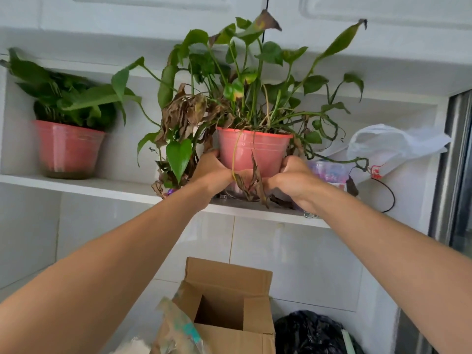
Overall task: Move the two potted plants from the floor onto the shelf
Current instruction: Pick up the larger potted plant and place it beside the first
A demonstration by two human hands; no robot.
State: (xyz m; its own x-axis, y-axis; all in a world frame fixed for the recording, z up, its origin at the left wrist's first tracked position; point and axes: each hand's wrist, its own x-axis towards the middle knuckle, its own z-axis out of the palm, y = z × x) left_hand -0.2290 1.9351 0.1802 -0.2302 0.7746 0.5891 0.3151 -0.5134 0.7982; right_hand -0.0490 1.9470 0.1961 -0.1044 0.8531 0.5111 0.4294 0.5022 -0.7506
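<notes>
1. Red plastic flowerpot with broad green leaves (67,146) stands upright at the far left of the white shelf board (102,186), well apart from both hands.
2. Left hand (213,172) grips the left lower side of the second pot, its fingers curled round the wall and out of sight behind it.
3. Between the two hands is the pink-red plastic pot of trailing vine with green and dried brown leaves (255,152). It is upright at shelf height, over the middle of the board; whether its base touches the shelf cannot be told, since the hands and hanging dead leaves cover it.
4. Right hand (293,176) clasps the right lower side of the same pot, fingers wrapped round it, thumb towards the front.
5. Behind the right hand a clear plastic tub with purple print (329,171) sits on the shelf, and a white plastic bag (398,146) lies further right.
6. Below the shelf, an open brown cardboard box (229,307) stands beside a black plastic bag (309,333).
</notes>
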